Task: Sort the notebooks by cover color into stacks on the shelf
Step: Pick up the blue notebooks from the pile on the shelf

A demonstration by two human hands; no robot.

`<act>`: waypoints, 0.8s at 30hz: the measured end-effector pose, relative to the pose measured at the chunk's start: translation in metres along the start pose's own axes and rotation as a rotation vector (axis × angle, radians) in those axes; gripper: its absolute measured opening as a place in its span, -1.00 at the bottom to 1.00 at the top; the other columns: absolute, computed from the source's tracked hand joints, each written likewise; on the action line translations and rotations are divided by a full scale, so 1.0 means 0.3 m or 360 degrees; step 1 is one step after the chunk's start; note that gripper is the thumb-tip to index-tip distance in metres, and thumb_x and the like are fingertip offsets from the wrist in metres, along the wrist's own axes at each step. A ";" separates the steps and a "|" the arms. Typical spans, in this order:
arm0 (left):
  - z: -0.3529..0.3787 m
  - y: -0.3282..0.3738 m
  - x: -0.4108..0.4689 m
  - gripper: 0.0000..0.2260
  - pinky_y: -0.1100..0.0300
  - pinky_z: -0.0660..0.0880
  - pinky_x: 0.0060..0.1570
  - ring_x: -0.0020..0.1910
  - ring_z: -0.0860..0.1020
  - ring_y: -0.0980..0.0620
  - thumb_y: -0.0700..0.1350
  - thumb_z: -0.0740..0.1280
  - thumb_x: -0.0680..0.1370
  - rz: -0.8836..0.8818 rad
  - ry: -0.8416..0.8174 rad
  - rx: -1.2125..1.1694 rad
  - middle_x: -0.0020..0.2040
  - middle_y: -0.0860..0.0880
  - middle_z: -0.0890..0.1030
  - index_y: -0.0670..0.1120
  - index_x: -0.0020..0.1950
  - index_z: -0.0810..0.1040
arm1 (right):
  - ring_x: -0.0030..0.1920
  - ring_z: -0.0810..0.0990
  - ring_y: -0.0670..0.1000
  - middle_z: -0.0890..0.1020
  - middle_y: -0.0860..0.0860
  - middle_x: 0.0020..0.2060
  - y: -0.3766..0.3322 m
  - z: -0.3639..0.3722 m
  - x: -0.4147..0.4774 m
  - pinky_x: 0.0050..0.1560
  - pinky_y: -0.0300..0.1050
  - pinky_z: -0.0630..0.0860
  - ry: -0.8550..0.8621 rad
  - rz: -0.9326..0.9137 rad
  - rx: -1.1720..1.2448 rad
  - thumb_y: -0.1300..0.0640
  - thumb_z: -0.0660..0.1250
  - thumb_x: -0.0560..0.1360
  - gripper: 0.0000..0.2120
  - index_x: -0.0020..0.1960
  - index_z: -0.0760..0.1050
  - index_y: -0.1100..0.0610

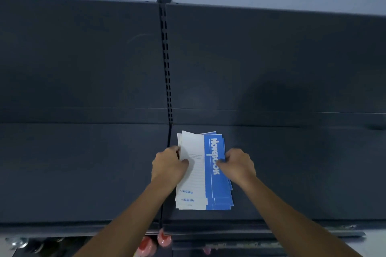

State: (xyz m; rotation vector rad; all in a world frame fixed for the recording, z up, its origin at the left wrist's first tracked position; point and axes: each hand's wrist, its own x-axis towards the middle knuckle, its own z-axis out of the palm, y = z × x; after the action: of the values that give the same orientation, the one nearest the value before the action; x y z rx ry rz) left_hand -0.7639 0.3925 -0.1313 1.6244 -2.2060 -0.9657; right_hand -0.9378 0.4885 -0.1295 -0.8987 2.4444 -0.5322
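A small stack of blue-and-white notebooks (205, 185) lies on the dark shelf (83, 173), just right of the shelf's middle seam. The top cover reads "Notebook" in white on a blue band. My left hand (168, 168) grips the stack's left edge, thumb on the white part of the top cover. My right hand (237, 166) pinches the right, blue edge, fingers curled over it. The notebooks are slightly fanned, so the lower ones stick out at the near end.
The shelf's dark back panel (271, 58) rises behind, with a slotted upright (166, 58) in the middle. Below the shelf's front edge, pink-red items (164, 238) and metal objects (18, 243) show on a lower level.
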 end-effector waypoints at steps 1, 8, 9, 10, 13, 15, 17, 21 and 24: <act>0.005 0.005 -0.002 -0.89 0.27 0.48 -0.40 -0.27 0.58 0.13 -0.08 0.40 0.51 -0.0011 0.0030 0.0025 -0.20 0.11 0.60 0.01 0.02 0.57 | -0.46 0.47 -0.06 0.49 -0.05 -0.42 0.005 -0.004 0.003 -0.46 -0.24 0.32 -0.0003 -0.0006 -0.0005 0.04 0.40 0.50 -0.67 -0.31 0.34 0.10; -0.010 0.005 -0.029 -0.81 0.08 0.61 -0.25 -0.23 0.58 0.03 -0.01 0.37 0.55 -0.0050 0.0176 0.0229 -0.17 0.01 0.58 -0.07 0.07 0.47 | -0.25 0.65 0.03 0.66 0.03 -0.20 -0.012 -0.045 -0.007 -0.30 -0.14 0.50 0.0023 -0.0118 -0.0021 0.06 0.32 0.54 -0.84 -0.07 0.51 0.16; -0.020 0.003 -0.032 -0.81 0.09 0.60 -0.28 -0.24 0.58 0.03 0.00 0.36 0.56 -0.0051 0.0190 0.0236 -0.18 0.01 0.58 -0.07 0.08 0.48 | -0.21 0.66 0.04 0.66 0.04 -0.15 -0.025 -0.054 -0.012 -0.26 -0.12 0.52 0.0040 -0.0162 -0.0024 0.07 0.32 0.55 -0.86 0.00 0.52 0.15; -0.033 0.000 -0.036 -0.81 0.11 0.57 -0.31 -0.25 0.58 0.03 -0.01 0.34 0.56 -0.0048 0.0204 0.0239 -0.19 0.01 0.59 -0.07 0.09 0.49 | -0.15 0.67 0.05 0.67 0.05 -0.08 -0.039 -0.063 -0.017 -0.22 -0.10 0.53 0.0055 -0.0208 -0.0030 0.08 0.31 0.56 -0.84 0.07 0.53 0.14; -0.087 -0.006 -0.048 -0.84 0.08 0.60 -0.30 -0.29 0.59 0.03 -0.01 0.31 0.55 -0.0022 0.0241 0.0196 -0.25 0.03 0.61 -0.05 0.05 0.53 | -0.01 0.63 0.06 0.60 0.01 0.12 -0.093 -0.076 -0.027 -0.16 -0.11 0.49 0.0085 -0.0401 -0.0079 0.06 0.30 0.58 -0.76 0.23 0.52 0.08; -0.144 -0.020 -0.051 -0.88 0.05 0.64 -0.23 -0.28 0.61 0.04 0.01 0.31 0.54 -0.0016 0.0246 0.0105 -0.21 0.06 0.61 0.00 0.01 0.54 | 0.04 0.61 0.05 0.56 -0.01 0.18 -0.146 -0.080 -0.028 -0.12 -0.12 0.48 0.0086 -0.0581 -0.0138 0.04 0.30 0.59 -0.73 0.27 0.51 0.06; -0.221 -0.044 -0.055 -0.88 0.07 0.65 -0.17 -0.21 0.62 0.06 0.02 0.31 0.54 0.0003 0.0262 0.0047 -0.12 0.09 0.62 0.03 0.03 0.55 | 0.09 0.60 0.05 0.55 -0.02 0.20 -0.217 -0.081 -0.035 -0.02 -0.08 0.53 0.0065 -0.0756 -0.0163 0.03 0.29 0.58 -0.70 0.29 0.51 0.04; -0.411 -0.116 -0.092 -0.84 0.18 0.57 -0.10 -0.06 0.62 0.05 -0.01 0.32 0.56 0.0045 0.0369 0.0114 -0.07 0.11 0.65 0.00 0.10 0.58 | 0.09 0.58 0.08 0.56 -0.01 0.15 -0.404 -0.052 -0.095 0.04 -0.02 0.54 -0.0026 -0.1008 -0.0212 0.03 0.28 0.57 -0.75 0.23 0.52 0.03; -0.569 -0.192 -0.155 -0.80 0.24 0.51 -0.12 -0.07 0.61 0.09 0.01 0.31 0.57 0.0004 0.0521 0.0139 -0.13 0.18 0.62 0.00 0.15 0.58 | 0.07 0.57 0.06 0.54 -0.04 0.12 -0.573 0.009 -0.161 0.07 0.02 0.55 -0.0147 -0.1228 -0.0232 0.02 0.27 0.58 -0.75 0.23 0.50 0.02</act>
State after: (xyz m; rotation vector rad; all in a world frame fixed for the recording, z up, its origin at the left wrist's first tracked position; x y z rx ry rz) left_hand -0.6106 0.3628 -0.0300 1.6783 -2.0486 -0.5602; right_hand -0.8194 0.3989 -0.0305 -1.8931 2.0049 -0.5451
